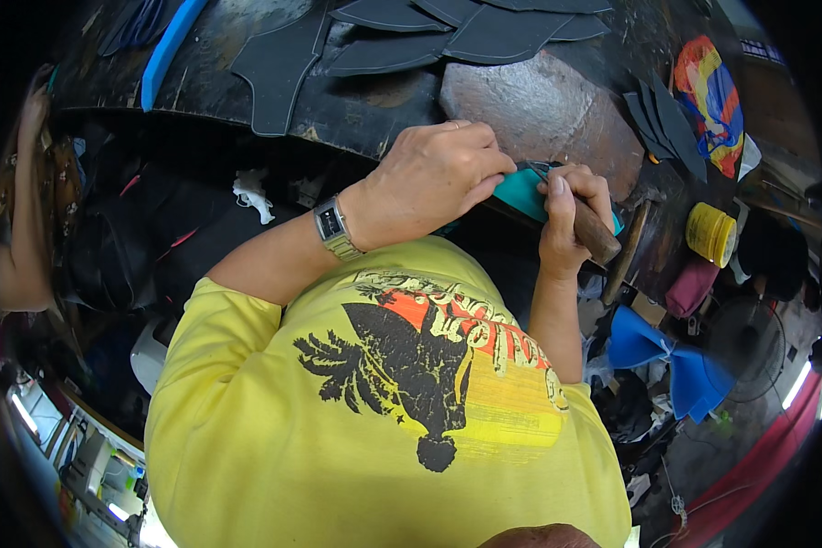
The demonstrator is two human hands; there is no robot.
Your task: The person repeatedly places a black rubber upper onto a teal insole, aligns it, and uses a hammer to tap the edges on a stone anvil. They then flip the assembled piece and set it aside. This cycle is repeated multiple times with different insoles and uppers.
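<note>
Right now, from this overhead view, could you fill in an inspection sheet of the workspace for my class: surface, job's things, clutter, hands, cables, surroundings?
Surface: dark, worn worktable bearing a grey slab.
Job's things: teal piece at the near table edge; wooden-handled tool, working end unclear.
Clutter: black cut pieces, blue strip and multicoloured bundle on the table; yellow tub to the right.
Hands: left hand pinches the teal piece's edge; right hand grips the tool.
Cables: thin pale cord at lower right, purpose unclear.
Surroundings: another person's arm at far left; blue folded sheets at right.
</note>
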